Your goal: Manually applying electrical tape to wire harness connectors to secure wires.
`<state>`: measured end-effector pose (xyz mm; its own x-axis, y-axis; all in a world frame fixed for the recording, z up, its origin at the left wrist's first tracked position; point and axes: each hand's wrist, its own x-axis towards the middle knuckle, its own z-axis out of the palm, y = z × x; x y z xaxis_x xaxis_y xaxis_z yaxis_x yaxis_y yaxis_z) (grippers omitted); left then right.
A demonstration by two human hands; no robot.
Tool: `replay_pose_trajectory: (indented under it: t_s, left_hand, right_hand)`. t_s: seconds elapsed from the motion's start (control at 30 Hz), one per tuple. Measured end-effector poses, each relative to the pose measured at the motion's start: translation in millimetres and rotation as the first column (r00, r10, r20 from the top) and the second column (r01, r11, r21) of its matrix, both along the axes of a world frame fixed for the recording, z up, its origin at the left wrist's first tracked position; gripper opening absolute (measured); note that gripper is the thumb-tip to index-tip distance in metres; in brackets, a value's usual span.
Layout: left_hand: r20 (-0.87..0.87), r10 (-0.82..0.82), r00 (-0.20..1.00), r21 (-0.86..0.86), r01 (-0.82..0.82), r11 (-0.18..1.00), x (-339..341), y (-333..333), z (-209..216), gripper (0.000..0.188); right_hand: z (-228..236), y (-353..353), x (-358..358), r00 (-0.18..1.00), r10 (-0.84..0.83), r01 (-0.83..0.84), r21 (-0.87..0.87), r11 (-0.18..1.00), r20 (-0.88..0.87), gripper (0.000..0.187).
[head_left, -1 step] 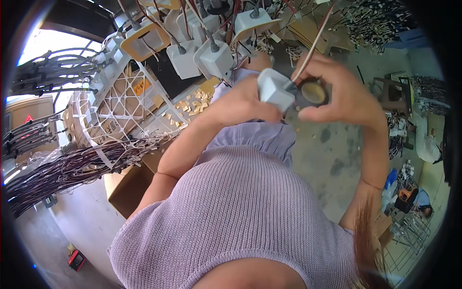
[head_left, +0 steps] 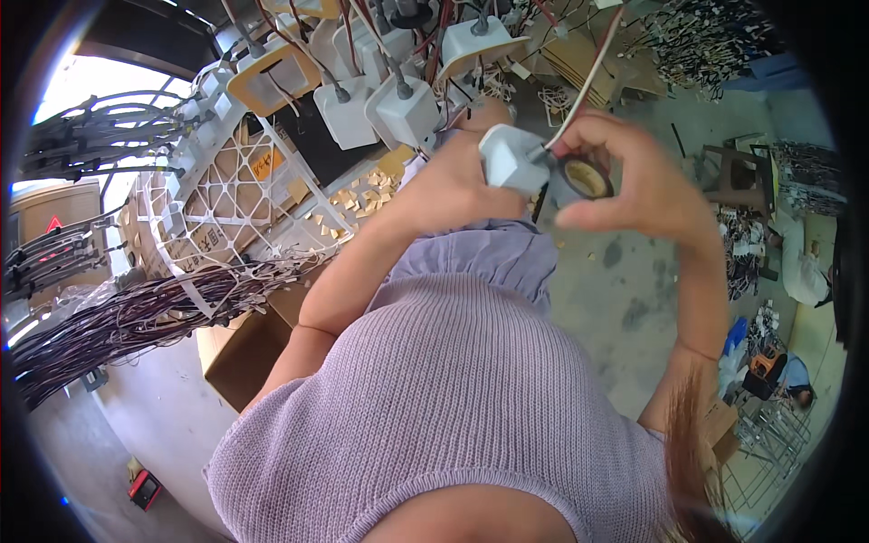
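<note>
My left hand is closed around a white box-shaped plastic housing. From the housing's right side, a dark sleeve leads to a pale and reddish cable that rises to the upper right. A dark roll of tape with a yellowish core sits close beside the sleeve, held by my right hand. The right fingertips are bent at the cable just above the roll, and the right thumb stretches out below it. Whether a strip of tape joins the roll to the cable, I cannot tell.
Several similar white housings hang on cables just beyond my hands. On the left are bundled dark cables and a white lattice rack. An open cardboard box stands below. Another person is at the far right.
The housing has shifted slightly left and up in my left hand. The tape roll has tilted and moved a little left, together with my right hand.
</note>
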<state>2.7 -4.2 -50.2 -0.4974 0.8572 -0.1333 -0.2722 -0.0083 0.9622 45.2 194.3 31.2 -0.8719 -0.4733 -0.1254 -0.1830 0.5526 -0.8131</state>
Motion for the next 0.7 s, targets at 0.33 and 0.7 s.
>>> replay_pose_trajectory:
  t_s: [0.33, 0.7]
  left_hand:
    - [0.435, -0.112, 0.893, 0.204, 0.024, 0.979, 9.1, -4.4, -10.6, 0.093]
    - [0.459, -0.492, 0.74, 0.574, 0.175, 0.8, 7.5, -10.0, -5.8, 0.051]
  right_hand:
    - [2.0, -5.3, 6.4, 0.967, -0.207, 0.24, -0.268, 0.933, 0.146, 0.075]
    - [-15.6, 16.1, -12.2, 0.993, 0.111, -0.095, -0.279, 0.956, 0.043, 0.057]
